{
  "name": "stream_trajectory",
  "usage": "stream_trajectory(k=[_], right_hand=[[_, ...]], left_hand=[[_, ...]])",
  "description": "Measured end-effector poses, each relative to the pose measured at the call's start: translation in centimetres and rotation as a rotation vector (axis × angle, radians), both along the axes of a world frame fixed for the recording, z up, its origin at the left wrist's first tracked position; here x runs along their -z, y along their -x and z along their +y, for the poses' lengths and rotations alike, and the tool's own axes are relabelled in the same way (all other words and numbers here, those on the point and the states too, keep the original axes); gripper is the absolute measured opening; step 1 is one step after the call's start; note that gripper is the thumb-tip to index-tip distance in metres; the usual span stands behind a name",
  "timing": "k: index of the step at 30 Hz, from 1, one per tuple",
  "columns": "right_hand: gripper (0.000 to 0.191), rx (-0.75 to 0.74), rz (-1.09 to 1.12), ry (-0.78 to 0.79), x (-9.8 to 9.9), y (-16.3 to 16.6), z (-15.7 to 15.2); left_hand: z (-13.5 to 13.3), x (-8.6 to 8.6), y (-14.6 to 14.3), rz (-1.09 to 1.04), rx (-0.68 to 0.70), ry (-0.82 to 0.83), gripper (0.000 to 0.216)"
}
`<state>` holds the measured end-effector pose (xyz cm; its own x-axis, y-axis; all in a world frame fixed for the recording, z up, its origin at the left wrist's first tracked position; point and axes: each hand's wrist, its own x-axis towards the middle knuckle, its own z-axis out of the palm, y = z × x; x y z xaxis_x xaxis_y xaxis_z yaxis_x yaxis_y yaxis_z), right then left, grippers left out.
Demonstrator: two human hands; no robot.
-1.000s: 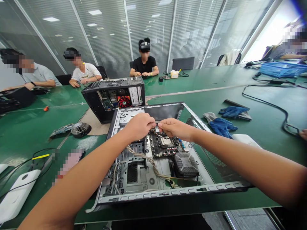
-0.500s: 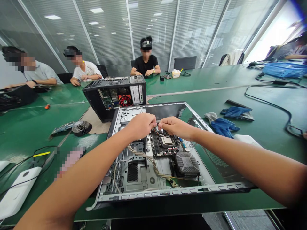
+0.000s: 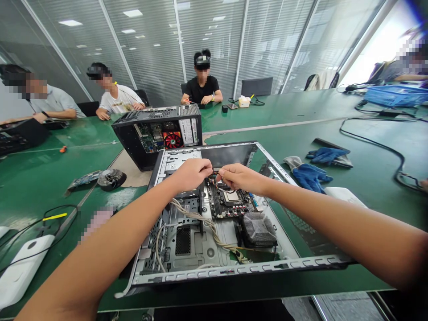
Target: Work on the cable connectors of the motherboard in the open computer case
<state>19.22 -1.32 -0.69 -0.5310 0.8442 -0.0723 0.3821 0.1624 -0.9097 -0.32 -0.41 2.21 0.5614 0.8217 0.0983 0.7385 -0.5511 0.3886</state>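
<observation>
Thin wires (image 3: 216,173) are pinched by the left hand (image 3: 196,171) and right hand (image 3: 234,176) above the motherboard (image 3: 216,207), at eleven o'clock from the processor (image 3: 230,196). At ten o'clock, print on the upright tower's (image 3: 130,145) white label (image 3: 188,133) cannot be read.

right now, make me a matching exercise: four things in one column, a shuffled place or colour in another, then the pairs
1. wires
2. heatsink
3. gloves
4. fan

A. blue and grey
B. near right part of the open case
C. red
D. between left hand and right hand

Pairs: 1-D; 2-B; 3-A; 4-C
</observation>
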Motion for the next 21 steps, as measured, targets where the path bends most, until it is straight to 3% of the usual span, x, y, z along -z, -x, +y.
stream_trajectory(k=[2,5,7,13,16,21], right_hand=[[0.027,0.007,0.092,0.135,-0.03,-0.07,0.03],[0.022,0.0,0.097,0.168,-0.08,-0.15,0.13],[0.02,-0.005,0.036,0.097,-0.1,-0.19,0.22],[0.021,-0.037,-0.205,-0.315,0.13,-0.28,0.53],[0.022,-0.025,-0.228,-0.364,0.26,-0.2,0.7],[0.026,-0.019,-0.231,-0.321,0.29,-0.16,0.9]], left_hand=[[0.22,0.13,0.04,-0.02,0.006,-0.025,0.019],[0.42,0.19,-0.03,-0.024,0.02,-0.049,0.018],[0.43,0.08,-0.09,-0.011,0.023,-0.031,0.019],[0.08,-0.42,0.01,-0.006,-0.01,0.191,0.018],[0.02,-0.31,0.11,-0.039,-0.024,0.195,0.017],[-0.16,0.2,0.19,-0.041,0.011,0.03,0.012]])
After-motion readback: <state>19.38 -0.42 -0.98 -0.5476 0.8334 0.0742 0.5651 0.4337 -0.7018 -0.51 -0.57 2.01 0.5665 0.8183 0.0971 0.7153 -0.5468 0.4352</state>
